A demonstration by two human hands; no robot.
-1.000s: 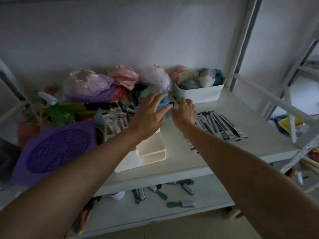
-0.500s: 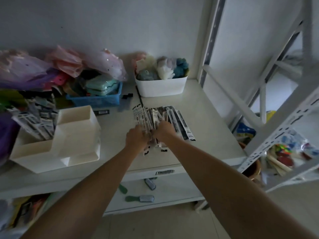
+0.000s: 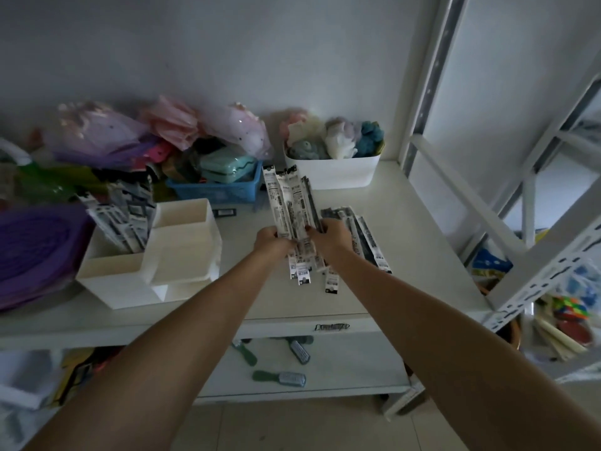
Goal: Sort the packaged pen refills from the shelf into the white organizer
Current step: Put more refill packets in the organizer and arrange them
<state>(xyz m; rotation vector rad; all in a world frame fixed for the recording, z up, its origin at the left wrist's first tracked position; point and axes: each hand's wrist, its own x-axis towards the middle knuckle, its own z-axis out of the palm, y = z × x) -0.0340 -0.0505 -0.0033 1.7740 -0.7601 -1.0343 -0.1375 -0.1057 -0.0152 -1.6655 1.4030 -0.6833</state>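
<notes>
White-packaged refill bundle (image 3: 289,203) now lifted off shelf (image 3: 422,255), both hands' grip closed.

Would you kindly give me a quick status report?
Both hands, left hand and right hand, shut on refill bundle. More refills on shelf. White organizer left, path clear.

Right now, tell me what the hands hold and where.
Both hands, left and right, grip one bundle of refill packets near its lower end, lifted off the shelf.
</notes>
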